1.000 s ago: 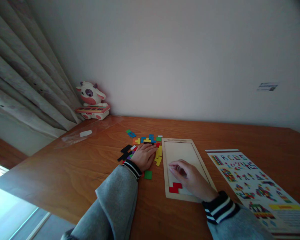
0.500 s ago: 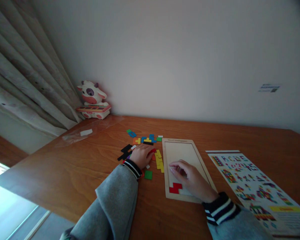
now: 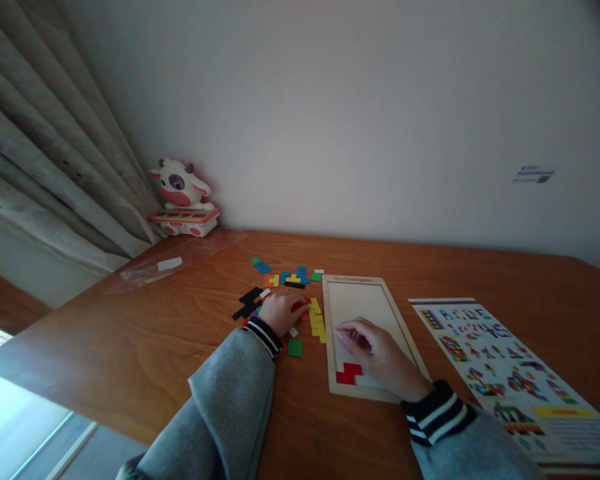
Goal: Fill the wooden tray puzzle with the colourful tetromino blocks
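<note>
My left hand (image 3: 282,312) reaches into a spread of coloured puzzle pieces, its thumb and fingers closed on a red puzzle piece (image 3: 299,305) that is partly covered. Yellow pieces (image 3: 317,321) lie just right of its fingertips, black pieces (image 3: 248,303) to its left, and a green square piece (image 3: 295,348) nearer me. Over the wooden tray (image 3: 332,365) hovers my right hand (image 3: 370,350), fingers curled together with no piece visible in them. A red stepped piece (image 3: 349,375) lies in the tray's near left corner.
A printed pattern sheet (image 3: 490,360) lies right of the tray. Blue pieces (image 3: 301,275) and others are at the far side of the pile. A toy cow with a keyboard (image 3: 184,199) and a clear plastic bag (image 3: 145,275) occupy the back left of the table (image 3: 180,340).
My left hand's fingers have shifted slightly over the red piece, which shows less now. My right hand keeps its pose above the tray. The whole view has moved a little.
</note>
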Demonstrator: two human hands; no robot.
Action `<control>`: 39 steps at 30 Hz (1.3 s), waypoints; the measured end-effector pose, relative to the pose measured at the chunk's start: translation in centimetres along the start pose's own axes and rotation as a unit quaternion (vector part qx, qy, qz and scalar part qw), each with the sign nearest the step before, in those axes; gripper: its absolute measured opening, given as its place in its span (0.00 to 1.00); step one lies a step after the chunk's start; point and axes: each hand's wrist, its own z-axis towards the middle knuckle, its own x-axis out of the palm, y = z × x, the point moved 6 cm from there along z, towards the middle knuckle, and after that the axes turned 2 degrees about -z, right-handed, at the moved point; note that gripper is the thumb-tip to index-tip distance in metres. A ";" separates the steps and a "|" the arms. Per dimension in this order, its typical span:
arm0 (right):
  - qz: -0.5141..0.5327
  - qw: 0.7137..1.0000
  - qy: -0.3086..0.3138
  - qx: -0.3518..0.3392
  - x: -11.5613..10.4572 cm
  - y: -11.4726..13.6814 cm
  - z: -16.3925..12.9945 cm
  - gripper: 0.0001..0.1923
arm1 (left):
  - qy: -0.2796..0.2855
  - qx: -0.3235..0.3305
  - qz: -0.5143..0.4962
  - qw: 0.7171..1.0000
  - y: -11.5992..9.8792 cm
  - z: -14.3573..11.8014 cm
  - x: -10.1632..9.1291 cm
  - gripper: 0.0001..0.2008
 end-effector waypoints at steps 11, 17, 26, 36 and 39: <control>0.001 1.000 -0.011 0.005 -0.2 0.0 0.0 0.14 | -0.054 0.024 -0.062 0.996 -0.2 0.0 -0.2 0.15; -0.002 0.999 -0.044 0.018 -0.7 0.0 0.1 0.14 | -0.053 0.175 -0.076 0.980 -2.3 -0.4 0.4 0.10; 0.007 0.997 -0.073 0.023 -0.8 -0.3 0.3 0.16 | -0.070 0.130 -0.266 0.952 -3.9 -0.6 -0.6 0.06; 0.054 0.997 -0.043 0.029 -1.8 -0.4 0.2 0.16 | 0.019 0.120 -0.288 0.950 -6.7 -1.6 0.7 0.18; 0.027 0.997 -0.057 0.035 -3.5 -1.3 -0.5 0.21 | 0.057 0.210 -0.184 0.958 -8.2 -2.2 0.8 0.17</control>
